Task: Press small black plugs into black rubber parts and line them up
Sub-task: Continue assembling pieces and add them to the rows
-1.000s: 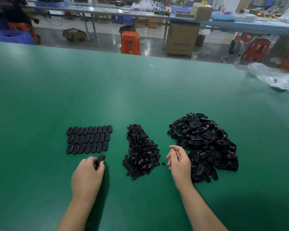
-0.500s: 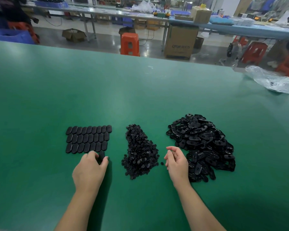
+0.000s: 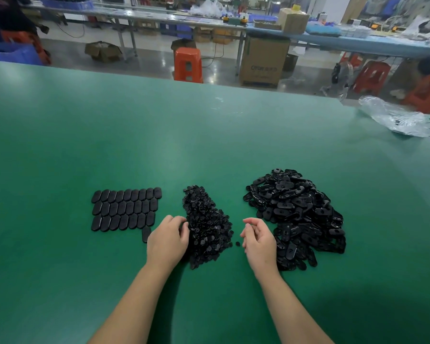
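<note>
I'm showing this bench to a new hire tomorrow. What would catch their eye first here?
Most likely the big heap of black rubber parts on the right of the green table, with the smaller pile of plugs beside it in the middle. Next, the neat rows of finished parts on the left. The left hand reaches into the plugs, and the right hand hangs loosely curled between the two piles.

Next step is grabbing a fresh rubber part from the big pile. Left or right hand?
Right. The right hand hovers loosely curled and empty beside the pile of rubber parts, nearly touching its near edge. The left hand is across the pile of small plugs, its fingers on them.
</note>
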Available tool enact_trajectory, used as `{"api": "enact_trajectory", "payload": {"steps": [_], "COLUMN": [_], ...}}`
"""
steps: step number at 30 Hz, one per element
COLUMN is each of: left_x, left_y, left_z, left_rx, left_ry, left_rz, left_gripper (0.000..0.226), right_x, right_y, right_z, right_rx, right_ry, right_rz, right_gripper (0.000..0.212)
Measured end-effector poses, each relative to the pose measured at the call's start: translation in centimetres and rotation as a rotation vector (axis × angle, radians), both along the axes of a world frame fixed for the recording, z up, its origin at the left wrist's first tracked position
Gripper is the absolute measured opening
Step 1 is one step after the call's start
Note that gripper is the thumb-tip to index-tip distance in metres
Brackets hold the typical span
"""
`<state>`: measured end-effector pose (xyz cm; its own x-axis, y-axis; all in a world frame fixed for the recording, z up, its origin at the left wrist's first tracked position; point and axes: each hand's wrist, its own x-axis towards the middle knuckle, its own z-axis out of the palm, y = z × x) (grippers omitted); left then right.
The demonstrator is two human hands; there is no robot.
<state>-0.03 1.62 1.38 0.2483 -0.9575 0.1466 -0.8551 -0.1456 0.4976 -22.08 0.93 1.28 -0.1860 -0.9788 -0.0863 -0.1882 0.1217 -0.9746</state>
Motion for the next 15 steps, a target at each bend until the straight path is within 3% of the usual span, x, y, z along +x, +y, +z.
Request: {"api": "enact_trajectory", "payload": {"steps": [7, 8, 12, 15], "left_x": [0.3, 0.3, 0.2, 0.2], "left_y": [0.5, 0.5, 0.6, 0.5], "left_z": [-0.7, -0.6, -0.5, -0.6], "left_rx": [-0.09, -0.093, -0.103, -0.113], "left_ry": [0.037, 0.033, -0.001, -0.015], "left_rz": [-0.006, -0.012, -0.031, -0.035], "left_gripper": [0.015, 0.015, 0.012, 0.01], "right_x": [0.0, -0.3, -2.0, -3.6], "right_y": [-1.1, -1.5, -3.8, -5.7], "right_z": [0.4, 0.7, 2.4, 3.6], "right_rx": [0.064, 0.074, 0.067, 0.11], "right_ry": [0.16, 0.255, 1.043, 1.225], "right_rz": [0.04, 0.076, 0.218, 0.176], "right_gripper": [0.017, 0.015, 0.026, 0.027]}}
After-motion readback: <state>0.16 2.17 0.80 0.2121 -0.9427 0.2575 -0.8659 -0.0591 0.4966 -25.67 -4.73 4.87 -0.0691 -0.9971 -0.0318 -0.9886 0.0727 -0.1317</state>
